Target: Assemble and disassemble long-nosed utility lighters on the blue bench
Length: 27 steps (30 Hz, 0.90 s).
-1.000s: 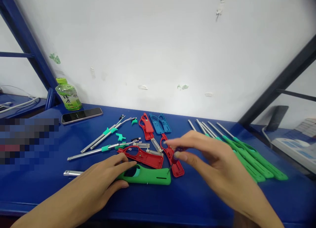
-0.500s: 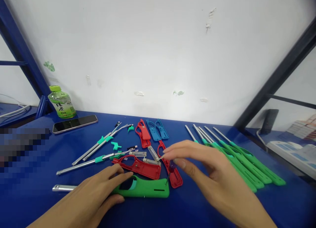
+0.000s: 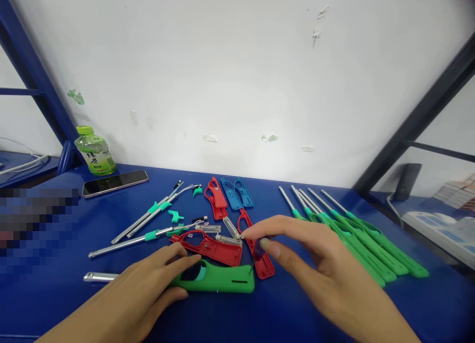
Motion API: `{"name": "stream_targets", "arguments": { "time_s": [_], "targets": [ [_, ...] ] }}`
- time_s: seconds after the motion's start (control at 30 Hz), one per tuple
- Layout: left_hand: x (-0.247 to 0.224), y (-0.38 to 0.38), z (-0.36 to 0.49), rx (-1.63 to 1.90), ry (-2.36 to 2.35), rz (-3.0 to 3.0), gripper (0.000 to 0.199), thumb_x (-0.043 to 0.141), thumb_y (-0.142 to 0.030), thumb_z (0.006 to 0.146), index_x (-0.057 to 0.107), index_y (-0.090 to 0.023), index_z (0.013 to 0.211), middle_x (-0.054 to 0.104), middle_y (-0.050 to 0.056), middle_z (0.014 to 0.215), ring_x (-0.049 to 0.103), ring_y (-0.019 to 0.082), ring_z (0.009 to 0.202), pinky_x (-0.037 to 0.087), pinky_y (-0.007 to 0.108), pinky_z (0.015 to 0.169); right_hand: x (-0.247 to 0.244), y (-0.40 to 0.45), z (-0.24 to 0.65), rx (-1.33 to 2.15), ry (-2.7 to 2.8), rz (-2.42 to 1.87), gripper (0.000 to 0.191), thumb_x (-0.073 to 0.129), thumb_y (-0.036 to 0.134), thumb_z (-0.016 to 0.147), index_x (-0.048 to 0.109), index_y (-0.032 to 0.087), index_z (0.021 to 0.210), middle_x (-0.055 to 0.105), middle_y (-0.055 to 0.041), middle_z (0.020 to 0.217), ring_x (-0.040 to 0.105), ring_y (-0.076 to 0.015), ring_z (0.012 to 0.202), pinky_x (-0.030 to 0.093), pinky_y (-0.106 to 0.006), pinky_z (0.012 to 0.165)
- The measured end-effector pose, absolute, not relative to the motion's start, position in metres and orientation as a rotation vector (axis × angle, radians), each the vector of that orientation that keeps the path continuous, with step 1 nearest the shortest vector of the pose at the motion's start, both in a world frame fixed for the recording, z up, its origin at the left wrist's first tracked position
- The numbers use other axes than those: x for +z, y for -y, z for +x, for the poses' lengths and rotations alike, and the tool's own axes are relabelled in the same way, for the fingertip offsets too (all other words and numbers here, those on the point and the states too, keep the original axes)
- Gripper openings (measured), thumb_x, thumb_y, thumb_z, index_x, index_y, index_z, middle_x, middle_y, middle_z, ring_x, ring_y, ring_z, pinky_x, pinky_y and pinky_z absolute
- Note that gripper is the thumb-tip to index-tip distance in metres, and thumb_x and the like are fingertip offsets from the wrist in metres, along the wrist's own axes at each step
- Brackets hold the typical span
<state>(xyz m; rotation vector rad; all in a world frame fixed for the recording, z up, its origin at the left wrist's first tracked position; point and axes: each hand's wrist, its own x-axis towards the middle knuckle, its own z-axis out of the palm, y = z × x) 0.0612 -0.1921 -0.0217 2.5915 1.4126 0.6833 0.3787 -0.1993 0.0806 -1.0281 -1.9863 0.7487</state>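
My left hand (image 3: 156, 276) is closed round the trigger-loop end of a green gas lighter (image 3: 222, 278), which lies flat with its metal tube (image 3: 100, 276) pointing left. In my right hand (image 3: 311, 259), thumb and fingers pinch the dark purple handle of a screwdriver (image 3: 261, 247). Its thin shaft leans down to the right end of the green handle. Just behind lie a red lighter shell half (image 3: 222, 254), another red half (image 3: 265, 269) and several clear fuel tanks (image 3: 208, 228).
Several assembled green lighters (image 3: 386, 249) lie at right. Metal tubes with teal collars (image 3: 129, 244) lie at left. Blue shell halves (image 3: 232, 192) and a red shell (image 3: 216, 197) are at the back. A phone (image 3: 115, 183) and a drink bottle (image 3: 95, 152) stand near the wall (image 3: 222, 75).
The screwdriver in my right hand has tilted slightly, its handle lower and to the right. My left hand keeps its hold on the lighter. The view has shifted a little.
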Motion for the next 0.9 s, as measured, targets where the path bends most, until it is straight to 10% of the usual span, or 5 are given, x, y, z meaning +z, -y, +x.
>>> {"name": "stream_targets", "arguments": {
  "time_s": [0.13,0.67,0.9],
  "targets": [
    [-0.018,0.192,0.061,0.586,-1.38,2.619,0.042,0.064,-0.043,0.104,0.068,-0.047,0.146,0.072,-0.004,0.146,0.074,0.026,0.127,0.062,0.03,0.105,0.08,0.195,0.369,0.661,1.905,-1.044,0.001,0.079,0.038,0.099,0.079,0.037,0.1,0.076,0.0055,0.109,0.071,-0.0161,0.102,0.054,-0.026,0.093],
    [-0.013,0.191,0.066,0.469,-1.434,2.494,0.051,0.071,-0.026,0.096,0.07,-0.043,0.144,0.069,-0.001,0.151,0.07,0.032,0.133,0.058,0.042,0.112,0.082,0.197,0.373,0.739,1.932,-1.029,0.015,0.083,0.024,0.095,0.073,0.033,0.089,0.069,0.0084,0.099,0.067,-0.0117,0.093,0.052,-0.021,0.086],
    [-0.01,0.191,0.067,0.454,-1.42,2.507,0.051,0.07,-0.027,0.097,0.069,-0.043,0.145,0.067,-0.001,0.153,0.068,0.032,0.136,0.057,0.043,0.112,0.08,0.195,0.379,0.693,2.006,-1.022,0.023,0.063,0.023,0.108,0.074,0.041,0.118,0.077,0.0095,0.12,0.07,-0.0135,0.112,0.051,-0.025,0.099]
  ]
}}
